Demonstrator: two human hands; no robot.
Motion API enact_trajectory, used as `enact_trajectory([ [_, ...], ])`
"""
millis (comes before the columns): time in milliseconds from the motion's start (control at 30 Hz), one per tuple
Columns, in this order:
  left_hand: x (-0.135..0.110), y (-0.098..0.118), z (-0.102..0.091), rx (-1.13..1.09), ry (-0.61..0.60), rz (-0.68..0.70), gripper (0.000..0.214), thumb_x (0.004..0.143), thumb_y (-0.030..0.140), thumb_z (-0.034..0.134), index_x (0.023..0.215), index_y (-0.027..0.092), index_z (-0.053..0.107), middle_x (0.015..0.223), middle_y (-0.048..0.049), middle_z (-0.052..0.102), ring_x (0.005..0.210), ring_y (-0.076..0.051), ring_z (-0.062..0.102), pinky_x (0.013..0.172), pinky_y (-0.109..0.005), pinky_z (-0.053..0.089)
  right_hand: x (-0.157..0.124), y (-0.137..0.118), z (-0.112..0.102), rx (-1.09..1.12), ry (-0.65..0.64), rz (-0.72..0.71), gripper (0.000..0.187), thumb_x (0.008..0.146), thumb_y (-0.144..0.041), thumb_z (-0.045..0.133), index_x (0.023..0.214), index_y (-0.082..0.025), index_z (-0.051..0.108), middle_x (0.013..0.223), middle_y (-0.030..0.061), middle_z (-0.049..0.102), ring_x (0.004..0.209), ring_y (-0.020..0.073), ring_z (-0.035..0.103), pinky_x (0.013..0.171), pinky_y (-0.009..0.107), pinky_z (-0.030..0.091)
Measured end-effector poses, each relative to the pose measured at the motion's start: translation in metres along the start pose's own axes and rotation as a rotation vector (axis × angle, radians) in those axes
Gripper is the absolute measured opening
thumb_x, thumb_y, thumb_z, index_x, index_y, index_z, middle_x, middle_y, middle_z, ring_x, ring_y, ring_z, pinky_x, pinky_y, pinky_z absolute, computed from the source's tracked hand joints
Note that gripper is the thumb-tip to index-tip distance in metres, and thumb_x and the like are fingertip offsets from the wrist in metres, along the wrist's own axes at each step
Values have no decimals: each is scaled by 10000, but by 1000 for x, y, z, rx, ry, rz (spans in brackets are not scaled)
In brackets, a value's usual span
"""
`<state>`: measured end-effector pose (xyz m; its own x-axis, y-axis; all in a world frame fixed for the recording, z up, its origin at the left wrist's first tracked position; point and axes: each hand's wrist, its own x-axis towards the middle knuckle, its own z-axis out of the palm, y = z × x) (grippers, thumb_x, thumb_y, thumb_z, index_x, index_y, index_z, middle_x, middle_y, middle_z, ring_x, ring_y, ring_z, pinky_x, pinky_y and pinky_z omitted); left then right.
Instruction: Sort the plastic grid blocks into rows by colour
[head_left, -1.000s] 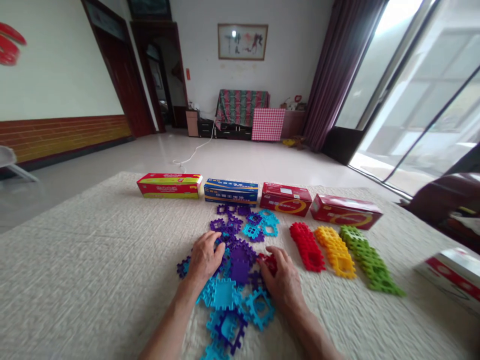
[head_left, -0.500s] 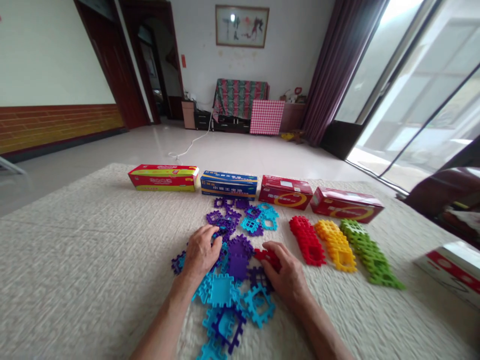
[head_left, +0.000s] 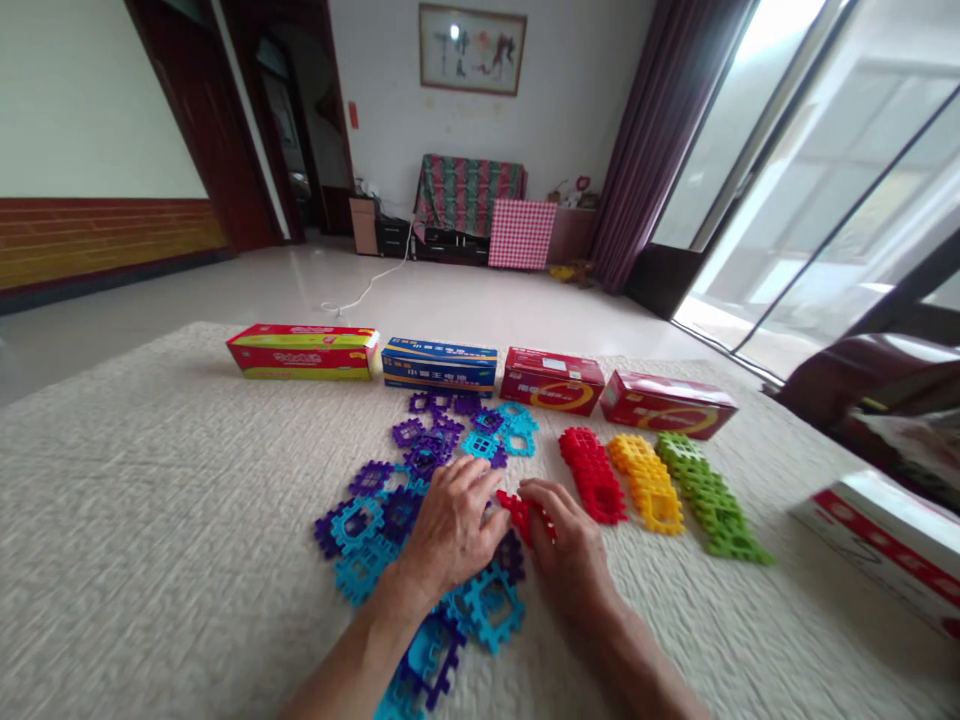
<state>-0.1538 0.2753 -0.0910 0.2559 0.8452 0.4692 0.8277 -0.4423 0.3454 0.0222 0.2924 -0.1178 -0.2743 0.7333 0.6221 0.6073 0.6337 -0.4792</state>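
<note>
My right hand (head_left: pixel 566 535) has its fingers and thumb closed on a red interlocking plastic tile (head_left: pixel 516 508), partly hidden by the hand. Just left of that tile is my left hand (head_left: pixel 459 520), its thumb apart from its bent fingers and nothing visible in it. Under and around the left hand spreads a loose pile of purple tiles (head_left: pixel 373 478) and light blue tiles (head_left: pixel 495 610) with notched edges, some with window-like openings. The left hand and forearm cover part of the pile.
Overlapping rows of red tiles (head_left: pixel 592 475), yellow tiles (head_left: pixel 646 482) and green tiles (head_left: pixel 712 500) lie to the right. Behind stand a red-and-yellow box (head_left: pixel 304 355), a blue box (head_left: pixel 439 370) and two dark red boxes (head_left: pixel 553 382). A white-and-red box (head_left: pixel 885 550) sits far right on the textured cover (head_left: pixel 187 520).
My left hand has moved right across the pile, close to the red tile in my right hand. The right hand stays near its place. The camera view has shifted slightly.
</note>
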Motion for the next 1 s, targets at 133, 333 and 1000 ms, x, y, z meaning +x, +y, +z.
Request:
enact_trajectory([
  [133, -2, 7, 11, -12, -63, 1, 352, 869, 264, 538, 1211, 193, 575, 1256, -78, 608, 1216, -273, 492, 1039, -483, 390, -2, 26, -38, -99, 110, 54, 196, 855, -155, 501, 1012, -207, 608, 1014, 72, 653, 930, 192, 643, 782, 315, 541],
  [333, -5, 5, 17, 6, -80, 11, 286, 889, 256, 510, 1157, 205, 597, 1221, -63, 620, 1187, -256, 504, 1015, -477, 393, -20, 57, -71, -250, 196, -3, 187, 877, -180, 506, 1038, -208, 598, 984, 63, 661, 885, 180, 656, 750, 295, 538],
  [1000, -5, 4, 17, 29, -107, 60, 203, 888, 218, 503, 1018, 241, 658, 1087, -40, 654, 1183, -261, 480, 996, -472, 371, -20, 31, -52, -162, 7, -113, 260, 880, -144, 500, 1111, -229, 584, 1121, 85, 651, 1046, 207, 616, 864, 368, 528],
])
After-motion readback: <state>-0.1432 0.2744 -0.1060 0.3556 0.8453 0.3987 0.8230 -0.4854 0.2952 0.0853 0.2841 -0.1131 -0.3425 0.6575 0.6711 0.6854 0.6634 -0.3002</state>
